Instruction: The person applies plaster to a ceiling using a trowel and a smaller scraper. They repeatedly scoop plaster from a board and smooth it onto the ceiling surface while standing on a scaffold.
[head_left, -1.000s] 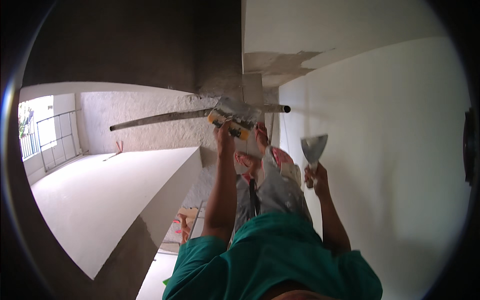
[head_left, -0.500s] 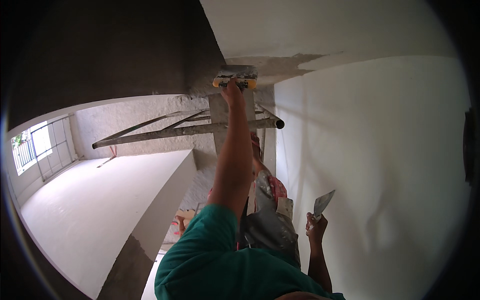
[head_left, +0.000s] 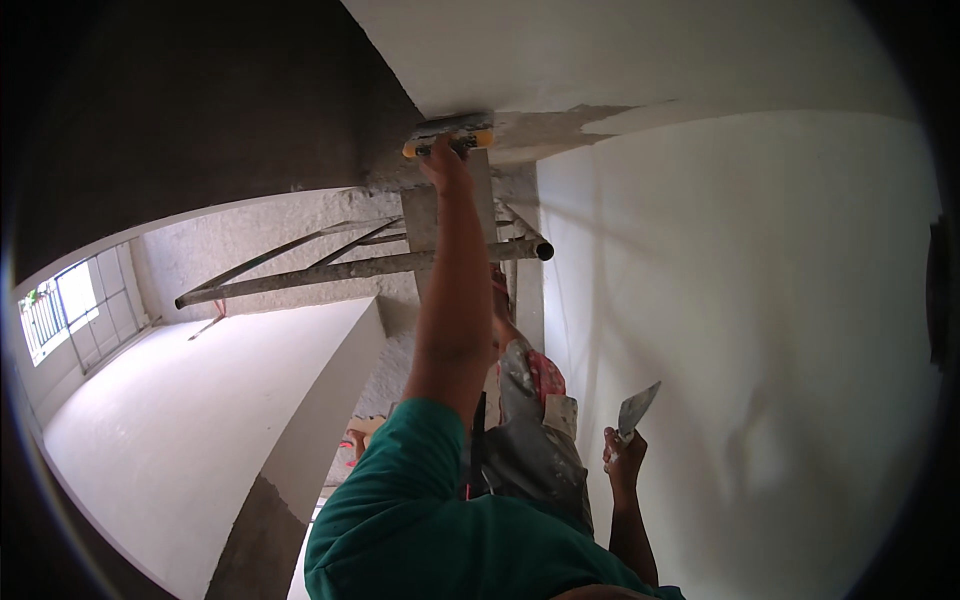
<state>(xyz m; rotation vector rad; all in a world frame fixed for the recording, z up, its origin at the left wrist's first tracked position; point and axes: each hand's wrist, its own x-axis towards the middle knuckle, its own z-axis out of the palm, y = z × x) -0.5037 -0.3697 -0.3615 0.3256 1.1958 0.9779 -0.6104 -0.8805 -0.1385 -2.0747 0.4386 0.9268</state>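
My left hand reaches far up and ahead, closed round the black and yellow handle of a wide putty blade. Its metal edge meets the surface where a dark area, a white area and a rough grey-brown patch come together. Lower down at the right, my right hand grips a small pointed putty knife. That knife points up, in front of the white wall, and appears apart from it. Fingers of the left hand are partly hidden behind the handle.
Below my left arm, a metal tube frame crosses a narrow plank. One of my feet shows beside the arm. A white block-like wall with a bare grey patch stands left, near a barred window.
My left hand and the wide blade have shifted slightly up and left, and less of the blade's face shows. The whole view has drifted a little; my right hand keeps its knife.
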